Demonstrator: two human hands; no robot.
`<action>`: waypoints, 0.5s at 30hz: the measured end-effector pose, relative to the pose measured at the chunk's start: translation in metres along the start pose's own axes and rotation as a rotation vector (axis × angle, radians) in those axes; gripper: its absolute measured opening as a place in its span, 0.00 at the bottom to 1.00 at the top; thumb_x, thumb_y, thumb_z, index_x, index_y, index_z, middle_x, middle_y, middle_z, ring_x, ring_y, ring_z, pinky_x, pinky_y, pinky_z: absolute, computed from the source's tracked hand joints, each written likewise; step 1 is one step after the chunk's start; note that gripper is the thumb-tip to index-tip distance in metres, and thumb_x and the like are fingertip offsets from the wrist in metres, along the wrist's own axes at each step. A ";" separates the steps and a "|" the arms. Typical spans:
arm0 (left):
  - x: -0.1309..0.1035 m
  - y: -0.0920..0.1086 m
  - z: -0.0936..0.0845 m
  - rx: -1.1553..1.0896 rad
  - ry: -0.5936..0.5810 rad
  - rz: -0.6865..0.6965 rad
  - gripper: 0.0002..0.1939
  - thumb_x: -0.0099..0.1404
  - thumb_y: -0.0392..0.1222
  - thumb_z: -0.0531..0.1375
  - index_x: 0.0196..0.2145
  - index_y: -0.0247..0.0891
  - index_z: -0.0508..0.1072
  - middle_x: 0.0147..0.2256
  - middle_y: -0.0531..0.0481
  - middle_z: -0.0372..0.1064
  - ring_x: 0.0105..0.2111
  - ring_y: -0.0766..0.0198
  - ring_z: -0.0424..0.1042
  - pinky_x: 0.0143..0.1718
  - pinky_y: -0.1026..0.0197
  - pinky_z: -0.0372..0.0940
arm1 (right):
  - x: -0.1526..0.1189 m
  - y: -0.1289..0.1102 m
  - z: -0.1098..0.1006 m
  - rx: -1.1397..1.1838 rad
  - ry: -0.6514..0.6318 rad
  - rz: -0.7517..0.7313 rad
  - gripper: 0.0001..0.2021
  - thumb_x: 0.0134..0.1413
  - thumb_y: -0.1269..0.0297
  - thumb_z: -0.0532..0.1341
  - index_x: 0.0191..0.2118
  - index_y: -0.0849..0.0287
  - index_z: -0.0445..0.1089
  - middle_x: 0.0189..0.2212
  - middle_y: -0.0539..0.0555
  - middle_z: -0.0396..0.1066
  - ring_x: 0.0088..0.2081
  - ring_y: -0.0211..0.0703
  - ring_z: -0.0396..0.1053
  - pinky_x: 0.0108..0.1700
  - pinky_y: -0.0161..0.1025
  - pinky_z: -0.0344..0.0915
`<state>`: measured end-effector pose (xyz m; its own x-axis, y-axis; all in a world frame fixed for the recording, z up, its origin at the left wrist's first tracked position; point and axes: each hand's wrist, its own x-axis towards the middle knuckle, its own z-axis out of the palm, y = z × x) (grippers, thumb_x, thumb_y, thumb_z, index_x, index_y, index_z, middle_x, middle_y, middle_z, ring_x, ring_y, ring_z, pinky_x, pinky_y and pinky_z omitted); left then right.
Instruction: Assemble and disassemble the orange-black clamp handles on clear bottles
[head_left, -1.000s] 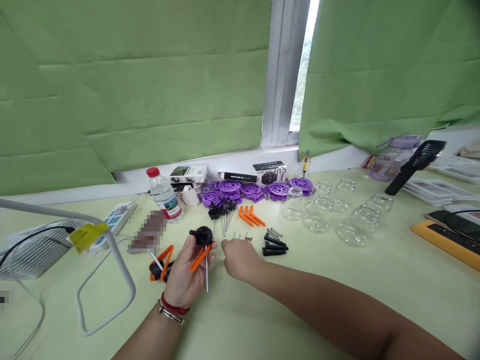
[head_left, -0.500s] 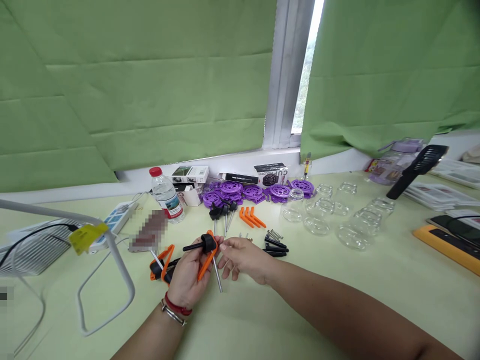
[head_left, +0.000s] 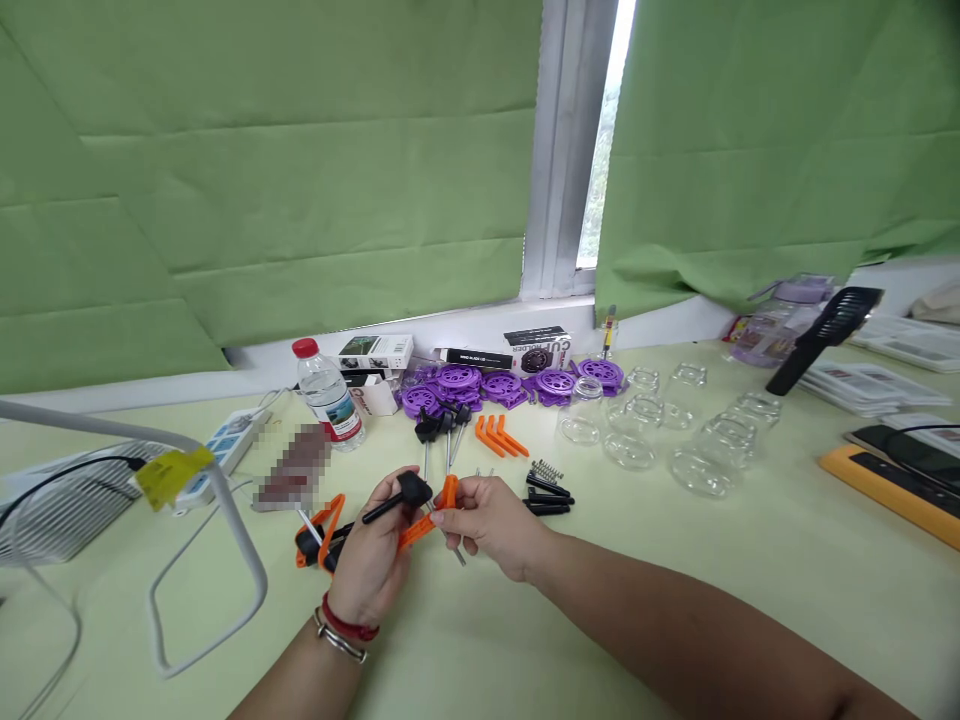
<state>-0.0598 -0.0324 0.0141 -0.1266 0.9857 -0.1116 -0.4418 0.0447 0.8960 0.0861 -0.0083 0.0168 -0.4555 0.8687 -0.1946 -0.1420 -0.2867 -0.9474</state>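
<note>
My left hand is closed around a black-headed metal rod, whose black handle sticks out to the left over my fingers. My right hand pinches a bent orange plastic piece near its angled end. The orange piece lies across the rod, its lower end by my left fingers; whether the rod passes through it I cannot tell. Beside my left wrist lie black and orange assembled parts. Further back stand several black-headed rods. Loose bent orange pieces lie behind my right hand.
Black handles and a spring lie right of my right hand. Purple wheel-like parts, a water bottle and small boxes line the back. Clear glass-like pieces spread rightward. A grey tube stand rises at left.
The orange piece has turned from steep to lying more sideways, its angled end now at my right fingers. The rod and its black head have tilted. The view has shifted slightly.
</note>
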 end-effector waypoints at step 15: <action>0.013 0.019 -0.011 -0.323 0.142 0.050 0.12 0.65 0.30 0.46 0.37 0.32 0.70 0.36 0.39 0.71 0.25 0.72 0.69 0.26 0.70 0.69 | 0.031 -0.036 -0.088 -0.597 0.433 -0.130 0.16 0.40 0.52 0.64 0.24 0.59 0.61 0.17 0.47 0.62 0.18 0.32 0.56 0.20 0.32 0.50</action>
<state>-0.0800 -0.0202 0.0247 -0.2676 0.9517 -0.1503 -0.6873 -0.0792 0.7221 0.1546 0.0645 0.0221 -0.0630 0.9973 -0.0374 0.3866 -0.0101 -0.9222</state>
